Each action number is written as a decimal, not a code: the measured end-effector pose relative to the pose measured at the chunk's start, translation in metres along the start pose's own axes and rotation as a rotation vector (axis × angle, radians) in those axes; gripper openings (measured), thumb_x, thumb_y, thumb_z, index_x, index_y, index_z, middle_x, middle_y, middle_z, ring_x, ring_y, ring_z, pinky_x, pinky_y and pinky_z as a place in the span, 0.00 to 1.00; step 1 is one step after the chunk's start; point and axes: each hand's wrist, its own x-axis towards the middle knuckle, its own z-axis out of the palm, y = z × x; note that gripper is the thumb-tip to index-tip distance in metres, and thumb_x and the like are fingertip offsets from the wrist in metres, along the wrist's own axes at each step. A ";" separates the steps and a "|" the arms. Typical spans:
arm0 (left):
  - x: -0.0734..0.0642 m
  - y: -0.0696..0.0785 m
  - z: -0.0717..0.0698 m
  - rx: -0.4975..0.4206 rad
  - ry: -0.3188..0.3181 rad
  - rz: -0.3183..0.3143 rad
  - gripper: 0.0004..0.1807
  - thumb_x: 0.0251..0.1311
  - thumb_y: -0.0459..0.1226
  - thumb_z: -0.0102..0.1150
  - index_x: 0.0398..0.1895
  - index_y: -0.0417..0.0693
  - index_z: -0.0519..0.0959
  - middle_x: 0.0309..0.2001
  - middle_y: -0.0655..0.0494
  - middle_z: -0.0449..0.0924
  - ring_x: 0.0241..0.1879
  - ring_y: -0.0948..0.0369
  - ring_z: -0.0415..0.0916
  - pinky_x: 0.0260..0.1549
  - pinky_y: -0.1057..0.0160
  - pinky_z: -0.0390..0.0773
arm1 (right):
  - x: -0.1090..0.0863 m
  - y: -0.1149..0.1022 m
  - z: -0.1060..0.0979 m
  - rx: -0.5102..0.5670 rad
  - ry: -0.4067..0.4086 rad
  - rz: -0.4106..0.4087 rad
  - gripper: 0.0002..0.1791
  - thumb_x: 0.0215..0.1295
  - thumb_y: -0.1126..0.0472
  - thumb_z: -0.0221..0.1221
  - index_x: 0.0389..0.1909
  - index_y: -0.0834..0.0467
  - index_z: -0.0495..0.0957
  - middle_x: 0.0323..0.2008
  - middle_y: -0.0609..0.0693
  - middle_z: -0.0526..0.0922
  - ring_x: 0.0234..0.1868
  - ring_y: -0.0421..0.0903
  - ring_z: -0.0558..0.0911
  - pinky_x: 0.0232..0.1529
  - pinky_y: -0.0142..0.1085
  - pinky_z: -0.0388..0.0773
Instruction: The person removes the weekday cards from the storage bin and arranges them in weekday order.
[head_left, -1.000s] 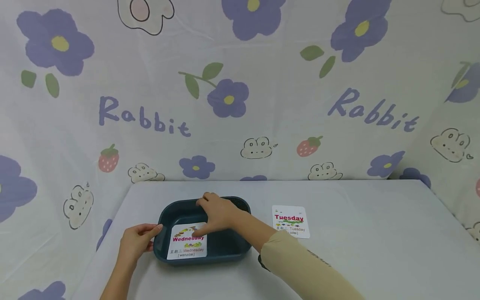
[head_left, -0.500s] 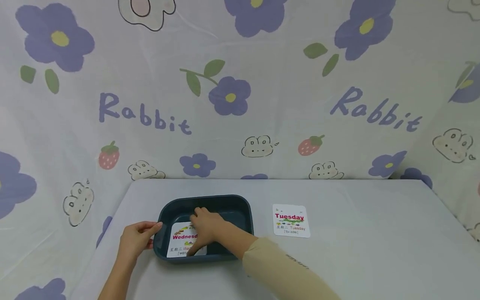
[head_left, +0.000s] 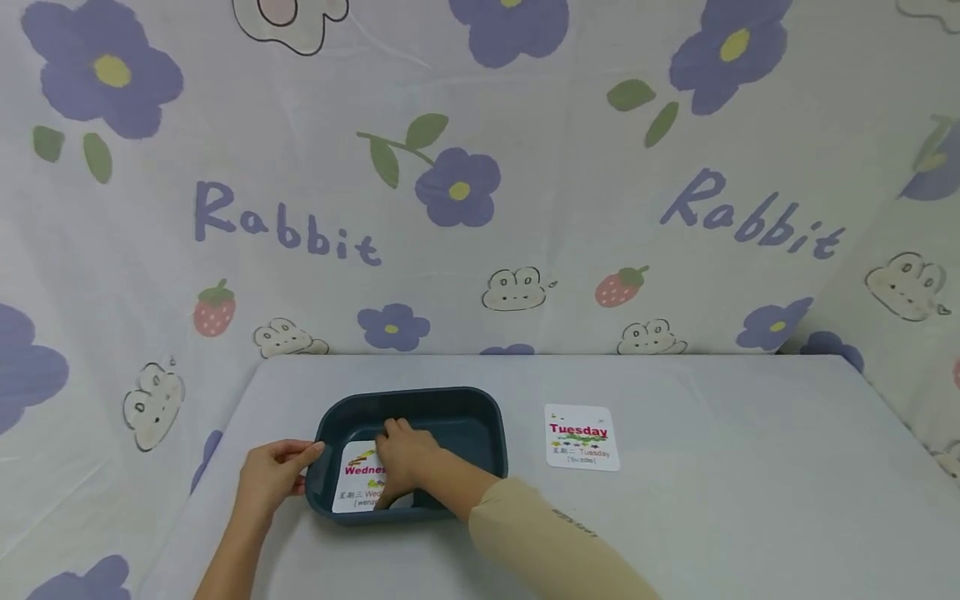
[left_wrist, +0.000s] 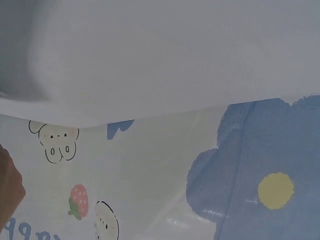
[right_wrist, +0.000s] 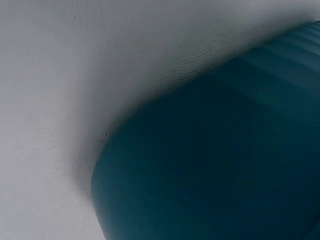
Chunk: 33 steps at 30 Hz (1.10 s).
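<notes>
Wednesday card (head_left: pixel 356 483), partly hidden, Tuesday card (head_left: pixel 582 438) nearby

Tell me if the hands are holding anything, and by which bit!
The left hand pinches the tub by its left rim. The right hand is over the Wednesday card inside, but whether it grips that card cannot be told.

The head view is softly and evenly lit; both wrist views are left dimmer. A soft shadow is cast beside the tray (right_wrist: pixel 210 160) — slightly blurred — and faint glare is caught on the patterned cloth (left_wrist: pixel 160 170).
</notes>
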 end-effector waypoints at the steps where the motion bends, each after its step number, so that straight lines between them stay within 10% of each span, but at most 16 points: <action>1: 0.000 0.000 0.000 -0.003 -0.001 -0.001 0.23 0.56 0.45 0.61 0.44 0.33 0.77 0.27 0.51 0.78 0.18 0.64 0.70 0.19 0.70 0.76 | 0.000 0.000 0.000 0.005 -0.001 0.002 0.49 0.36 0.32 0.67 0.59 0.53 0.67 0.54 0.48 0.66 0.50 0.41 0.65 0.43 0.33 0.74; 33: -0.004 0.002 0.002 -0.009 0.016 -0.015 0.22 0.56 0.45 0.61 0.44 0.34 0.77 0.29 0.51 0.77 0.19 0.63 0.70 0.20 0.70 0.76 | -0.003 0.010 -0.017 0.082 -0.008 -0.066 0.49 0.33 0.33 0.69 0.56 0.57 0.68 0.50 0.49 0.68 0.47 0.42 0.65 0.46 0.31 0.73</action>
